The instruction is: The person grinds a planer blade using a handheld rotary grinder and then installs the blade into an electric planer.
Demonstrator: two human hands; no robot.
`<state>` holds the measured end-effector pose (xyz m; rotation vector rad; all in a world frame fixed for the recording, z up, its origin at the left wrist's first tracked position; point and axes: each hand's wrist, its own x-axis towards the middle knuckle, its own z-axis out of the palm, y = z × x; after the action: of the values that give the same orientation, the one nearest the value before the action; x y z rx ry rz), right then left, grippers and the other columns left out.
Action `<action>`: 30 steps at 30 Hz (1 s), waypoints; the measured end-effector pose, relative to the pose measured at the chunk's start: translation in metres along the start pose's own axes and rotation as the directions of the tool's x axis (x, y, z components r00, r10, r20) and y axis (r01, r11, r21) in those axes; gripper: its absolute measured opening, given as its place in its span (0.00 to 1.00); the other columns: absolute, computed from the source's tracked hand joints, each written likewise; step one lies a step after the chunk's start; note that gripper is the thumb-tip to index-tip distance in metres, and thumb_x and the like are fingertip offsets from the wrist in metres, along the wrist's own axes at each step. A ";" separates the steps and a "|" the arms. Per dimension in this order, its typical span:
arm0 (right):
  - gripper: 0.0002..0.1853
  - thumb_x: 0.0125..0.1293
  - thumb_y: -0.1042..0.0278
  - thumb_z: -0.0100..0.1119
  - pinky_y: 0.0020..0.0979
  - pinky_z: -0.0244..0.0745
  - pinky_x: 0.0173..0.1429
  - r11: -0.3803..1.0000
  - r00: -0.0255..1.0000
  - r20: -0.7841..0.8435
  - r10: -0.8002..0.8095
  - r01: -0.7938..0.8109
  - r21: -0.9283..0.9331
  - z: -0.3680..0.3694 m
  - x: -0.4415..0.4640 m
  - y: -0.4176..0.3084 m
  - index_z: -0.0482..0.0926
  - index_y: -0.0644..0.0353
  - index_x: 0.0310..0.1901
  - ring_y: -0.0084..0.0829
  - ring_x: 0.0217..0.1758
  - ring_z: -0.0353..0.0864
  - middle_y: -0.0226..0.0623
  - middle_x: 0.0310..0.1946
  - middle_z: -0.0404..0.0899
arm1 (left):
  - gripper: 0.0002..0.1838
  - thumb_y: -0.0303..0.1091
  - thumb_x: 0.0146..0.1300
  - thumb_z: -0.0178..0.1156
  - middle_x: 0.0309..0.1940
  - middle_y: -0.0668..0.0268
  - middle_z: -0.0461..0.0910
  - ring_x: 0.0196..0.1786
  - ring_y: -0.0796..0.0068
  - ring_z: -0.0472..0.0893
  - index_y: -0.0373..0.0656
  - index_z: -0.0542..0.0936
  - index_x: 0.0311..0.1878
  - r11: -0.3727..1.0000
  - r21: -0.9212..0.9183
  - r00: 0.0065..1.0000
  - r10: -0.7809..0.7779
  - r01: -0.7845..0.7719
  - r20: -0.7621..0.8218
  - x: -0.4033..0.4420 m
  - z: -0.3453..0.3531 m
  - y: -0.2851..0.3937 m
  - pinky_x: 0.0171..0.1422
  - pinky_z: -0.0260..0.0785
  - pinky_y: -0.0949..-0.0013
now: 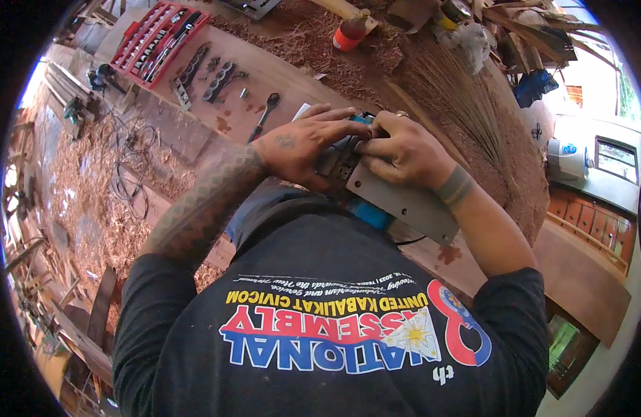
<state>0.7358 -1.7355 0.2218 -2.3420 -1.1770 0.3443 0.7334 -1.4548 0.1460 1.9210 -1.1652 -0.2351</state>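
Note:
A power tool with a blue body point(370, 213) and a flat grey metal plate point(407, 200) lies across my lap. It looks like an electric planer turned sole up. My left hand point(303, 144) is wrapped over its dark middle part, fingers reaching to the far edge. Curled fingers of my right hand point(407, 153) pinch at the same middle section, beside the plate's end; whatever is between them is hidden. Just beyond my left hand, a ratchet wrench point(267, 115) rests on the wooden board point(286, 76).
A red socket set case point(157, 43) sits open at the upper left, near dark metal parts point(220, 82) and a small socket point(244, 92). A hammer-like tool with an orange-red band point(350, 33), a stick broom point(466, 104) and wood shavings point(91, 181) lie around.

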 end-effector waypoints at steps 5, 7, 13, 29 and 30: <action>0.12 0.63 0.59 0.73 0.48 0.81 0.56 1.000 1.000 0.012 0.007 -0.007 -0.014 -0.002 0.001 -0.003 0.92 0.50 0.47 0.50 0.52 0.84 0.45 0.46 0.79 | 0.63 0.48 0.42 0.89 0.83 0.60 0.72 0.90 0.44 0.60 0.52 0.67 0.84 1.000 0.000 1.000 -0.004 0.004 0.021 0.000 -0.002 -0.001 0.94 0.46 0.39; 0.12 0.63 0.59 0.72 0.48 0.81 0.57 1.000 1.000 0.014 0.019 -0.019 0.005 -0.003 0.000 -0.004 0.92 0.50 0.47 0.50 0.52 0.84 0.45 0.46 0.79 | 0.64 0.49 0.42 0.89 0.84 0.60 0.72 0.90 0.44 0.60 0.51 0.66 0.85 1.000 0.010 1.000 -0.001 0.001 0.027 0.000 -0.002 -0.002 0.94 0.46 0.39; 0.13 0.63 0.60 0.72 0.48 0.81 0.57 1.000 1.000 -0.003 0.020 -0.020 -0.001 -0.001 0.000 -0.005 0.92 0.50 0.49 0.51 0.52 0.83 0.47 0.46 0.79 | 0.64 0.50 0.44 0.89 0.85 0.59 0.70 0.90 0.43 0.59 0.51 0.66 0.85 1.000 -0.005 0.999 -0.017 0.017 0.043 0.002 -0.005 0.001 0.94 0.46 0.38; 0.14 0.63 0.61 0.72 0.49 0.80 0.55 1.000 1.000 0.012 0.013 -0.013 0.002 -0.003 0.002 -0.004 0.91 0.52 0.50 0.52 0.50 0.83 0.48 0.45 0.79 | 0.51 0.45 0.48 0.87 0.80 0.53 0.73 0.88 0.36 0.61 0.49 0.74 0.77 0.999 -0.001 0.994 0.047 -0.047 -0.101 -0.006 0.005 -0.006 0.90 0.55 0.36; 0.14 0.63 0.61 0.71 0.49 0.80 0.54 1.000 1.000 0.007 0.019 -0.019 0.002 -0.002 0.001 -0.005 0.91 0.52 0.50 0.52 0.50 0.83 0.47 0.44 0.78 | 0.47 0.45 0.48 0.87 0.77 0.52 0.74 0.86 0.35 0.63 0.50 0.78 0.74 0.998 0.004 0.987 0.059 -0.059 -0.148 -0.010 0.006 -0.004 0.89 0.57 0.36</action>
<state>0.7344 -1.7326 0.2264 -2.3539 -1.1574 0.3599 0.7271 -1.4494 0.1370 1.8672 -1.1202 -0.0590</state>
